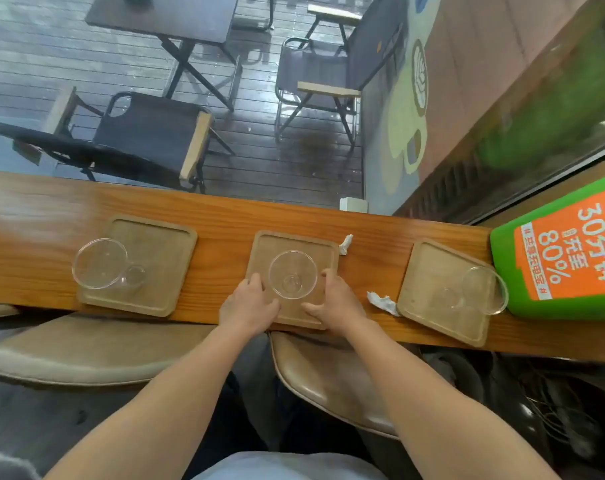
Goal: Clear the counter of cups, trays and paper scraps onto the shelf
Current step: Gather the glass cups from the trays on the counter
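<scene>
- Long wooden surface (34,216): orange-brown, streaked grain.
- Three square flat trays (166,251) (287,241) (429,268): dull tan, perhaps faintly speckled.
- Two crumpled paper scraps (346,244) (382,302): white.
- Large plastic sign box (502,258): green, orange panel, white lettering.

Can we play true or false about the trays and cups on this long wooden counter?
1. Three wooden trays sit on the counter. True: there is a left tray, a middle tray and a right tray.
2. Every tray has a clear cup on it. True: the left cup, the middle cup and the right cup.
3. Both hands hold the left tray. False: the left hand and the right hand hold the middle tray by its sides.
4. The paper scraps are inside the cups. False: the far scrap and the near scrap lie on the counter, to the right of the middle tray.
</scene>
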`<action>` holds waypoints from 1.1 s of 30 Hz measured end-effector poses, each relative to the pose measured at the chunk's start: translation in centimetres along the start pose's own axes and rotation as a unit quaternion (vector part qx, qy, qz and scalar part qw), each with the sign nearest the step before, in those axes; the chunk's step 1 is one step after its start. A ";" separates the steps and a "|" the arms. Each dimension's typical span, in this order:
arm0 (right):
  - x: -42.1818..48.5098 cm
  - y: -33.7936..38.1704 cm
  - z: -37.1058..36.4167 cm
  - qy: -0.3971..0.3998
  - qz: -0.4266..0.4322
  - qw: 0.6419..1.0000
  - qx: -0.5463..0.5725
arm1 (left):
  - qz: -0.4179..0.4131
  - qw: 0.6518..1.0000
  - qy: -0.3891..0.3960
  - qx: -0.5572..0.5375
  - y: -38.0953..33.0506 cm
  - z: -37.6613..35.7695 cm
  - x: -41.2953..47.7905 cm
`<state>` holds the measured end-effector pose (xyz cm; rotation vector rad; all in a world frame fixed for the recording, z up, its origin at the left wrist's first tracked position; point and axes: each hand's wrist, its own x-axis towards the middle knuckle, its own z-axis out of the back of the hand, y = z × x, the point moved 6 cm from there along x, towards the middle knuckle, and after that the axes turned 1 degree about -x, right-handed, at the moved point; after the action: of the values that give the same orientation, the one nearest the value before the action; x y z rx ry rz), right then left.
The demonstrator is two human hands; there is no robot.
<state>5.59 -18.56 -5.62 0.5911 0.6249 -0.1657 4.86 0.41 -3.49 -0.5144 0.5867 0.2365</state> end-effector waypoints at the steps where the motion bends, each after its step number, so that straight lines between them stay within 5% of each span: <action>1: 0.1 0.2 -0.1 0.003 -0.003 1.000 0.031 | 0.006 1.000 0.011 -0.026 0.1 0.0 0.4; 5: -0.1 1.5 0.2 0.030 0.000 0.990 0.136 | 0.009 0.987 0.039 -0.158 -0.4 0.7 1.1; 12: -0.9 4.6 1.3 0.061 0.003 0.973 0.222 | -0.016 0.968 0.076 -0.238 -0.8 2.9 1.1; 33: 0.8 23.7 2.2 0.084 0.147 0.963 0.212 | -0.081 0.942 -0.052 -0.321 7.2 18.7 0.7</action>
<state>14.85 -0.23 6.50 1.1137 0.6614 0.0330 11.59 16.34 6.59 -1.1714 0.3510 0.2969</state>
